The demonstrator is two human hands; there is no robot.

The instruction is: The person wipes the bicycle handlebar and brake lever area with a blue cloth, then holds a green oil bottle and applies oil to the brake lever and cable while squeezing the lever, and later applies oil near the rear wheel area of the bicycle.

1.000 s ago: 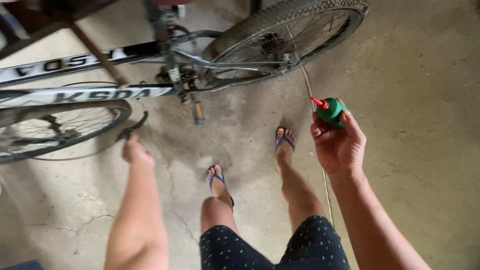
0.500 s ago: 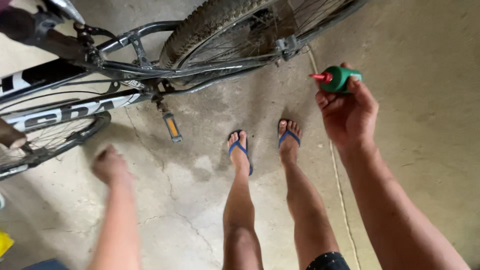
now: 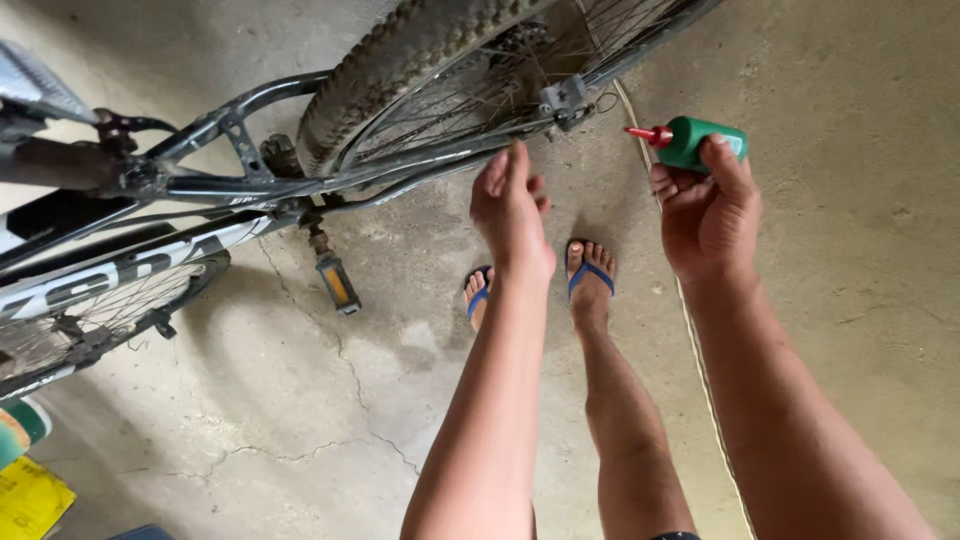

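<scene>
My right hand (image 3: 708, 210) grips a small green squeeze bottle (image 3: 700, 142) with a red nozzle pointing left. It is held just right of the bicycle's rear wheel (image 3: 470, 70). My left hand (image 3: 511, 205) is raised with fingers apart and holds nothing; its fingertips are close below the grey chainstay (image 3: 420, 160) near the rear axle. The bicycle frame (image 3: 130, 265) runs off to the left, with an orange-reflector pedal (image 3: 337, 283) hanging below it.
My feet in blue flip-flops (image 3: 590, 272) stand on cracked concrete floor (image 3: 300, 400) beneath the wheel. A thin cord (image 3: 690, 330) runs along the floor by my right foot. The front wheel (image 3: 90, 320) is at left, yellow and green objects (image 3: 25, 480) at the bottom left corner.
My left hand rose from low at the left, near the pedal, up to the chainstay by the rear wheel and opened. The right hand kept the bottle roughly in place.
</scene>
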